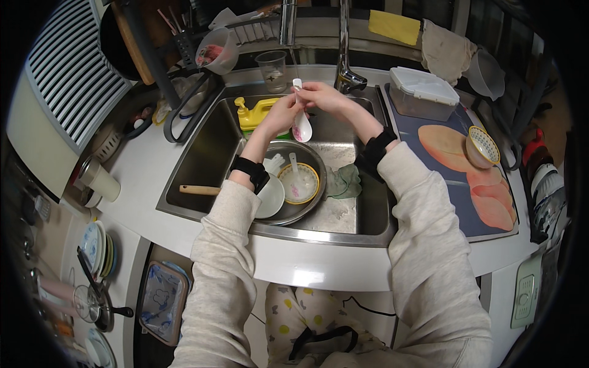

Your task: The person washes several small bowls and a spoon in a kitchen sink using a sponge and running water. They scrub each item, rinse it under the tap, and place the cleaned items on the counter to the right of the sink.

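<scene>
Over the sink [343,216], a white soup spoon [302,131] with a pink flower pattern points bowl-end toward me. My left hand [283,114] grips it around the middle of its handle. The fingers of my right hand [323,96] close on the handle near its far end. Below my hands, a round metal basin [317,198] holds a yellow-rimmed bowl [311,193] with another flowered spoon [293,163] in it. A plain white bowl [272,200] lies beside that, partly behind my left wrist. To the basin's right lies a wet greenish cloth [345,181].
A yellow pump bottle [251,116] stands in the sink's back left. Behind it is a clear plastic cup [274,76]. The chrome faucet [347,78] rises at the back. Right of the sink, a printed mat [409,133] bears a lidded plastic container [421,99] and a patterned bowl [483,147].
</scene>
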`<state>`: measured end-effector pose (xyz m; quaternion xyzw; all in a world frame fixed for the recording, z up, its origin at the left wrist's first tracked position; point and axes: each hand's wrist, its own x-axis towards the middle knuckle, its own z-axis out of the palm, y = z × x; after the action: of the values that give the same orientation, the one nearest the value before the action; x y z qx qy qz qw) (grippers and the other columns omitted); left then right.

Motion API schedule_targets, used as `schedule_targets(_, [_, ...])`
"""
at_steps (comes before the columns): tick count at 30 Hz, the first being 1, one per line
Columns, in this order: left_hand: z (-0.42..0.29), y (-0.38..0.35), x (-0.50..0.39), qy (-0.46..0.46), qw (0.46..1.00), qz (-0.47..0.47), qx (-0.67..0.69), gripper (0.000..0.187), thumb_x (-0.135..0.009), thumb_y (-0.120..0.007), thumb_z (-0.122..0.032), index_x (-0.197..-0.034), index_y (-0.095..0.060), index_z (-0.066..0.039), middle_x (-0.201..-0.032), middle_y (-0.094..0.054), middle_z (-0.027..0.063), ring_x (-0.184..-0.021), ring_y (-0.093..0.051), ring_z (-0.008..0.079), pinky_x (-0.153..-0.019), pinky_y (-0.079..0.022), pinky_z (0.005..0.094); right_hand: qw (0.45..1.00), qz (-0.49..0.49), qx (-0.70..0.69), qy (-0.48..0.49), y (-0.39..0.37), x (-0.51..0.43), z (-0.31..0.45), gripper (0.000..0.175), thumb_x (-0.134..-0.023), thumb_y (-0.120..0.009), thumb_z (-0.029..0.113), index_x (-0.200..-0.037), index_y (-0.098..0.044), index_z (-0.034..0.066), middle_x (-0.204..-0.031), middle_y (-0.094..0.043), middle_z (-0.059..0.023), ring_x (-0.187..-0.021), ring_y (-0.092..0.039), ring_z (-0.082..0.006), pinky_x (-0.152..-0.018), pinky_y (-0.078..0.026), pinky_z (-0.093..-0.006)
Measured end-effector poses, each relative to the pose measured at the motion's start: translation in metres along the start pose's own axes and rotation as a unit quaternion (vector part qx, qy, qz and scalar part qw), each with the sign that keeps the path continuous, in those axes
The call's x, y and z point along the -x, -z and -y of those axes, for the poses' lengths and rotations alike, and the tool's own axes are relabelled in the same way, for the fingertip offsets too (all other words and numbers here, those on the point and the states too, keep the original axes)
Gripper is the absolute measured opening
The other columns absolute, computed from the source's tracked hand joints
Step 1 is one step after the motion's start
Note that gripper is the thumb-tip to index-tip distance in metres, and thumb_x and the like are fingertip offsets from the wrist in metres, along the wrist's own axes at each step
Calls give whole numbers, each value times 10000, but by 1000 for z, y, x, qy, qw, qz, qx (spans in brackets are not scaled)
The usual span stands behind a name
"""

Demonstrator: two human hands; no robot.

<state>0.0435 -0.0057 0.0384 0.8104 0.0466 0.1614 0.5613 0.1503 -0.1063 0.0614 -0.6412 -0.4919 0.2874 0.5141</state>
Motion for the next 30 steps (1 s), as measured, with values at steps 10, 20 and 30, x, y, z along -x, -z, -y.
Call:
schedule_targets(10, [16,-7,-7,-3,1000,-12,-1,187,-856,-437,-190,-844,-512,-19,-688,-545,21,-617,-535,95,-541,-408,228,957,-76,-278,33,-3,-15,-8,311,-796,-500,57,-1071,-430,-70,-945,-557,-138,-885,-553,-196,-795,-448,-265])
schedule_targets(20, [22,0,3,117,992,22,-46,261,-793,-551,-270,-798,-547,-9,-661,-526,18,-567,-483,83,-521,-391,226,945,-140,-293,32,-9,-33,-12,170,-765,-529,19,-899,-516,-84,-801,-579,-120,-728,-585,-174,-671,-497,-238])
schedule_targets(30, [12,-6,6,123,990,30,56,272,-841,-463,-285,-858,-491,-16,-724,-531,43,-573,-540,112,-527,-485,243,951,-155,-256,-79,-18,-32,-22,280,-860,-417,250,-839,-491,-20,-711,-547,-84,-600,-551,-168,-583,-482,-266])
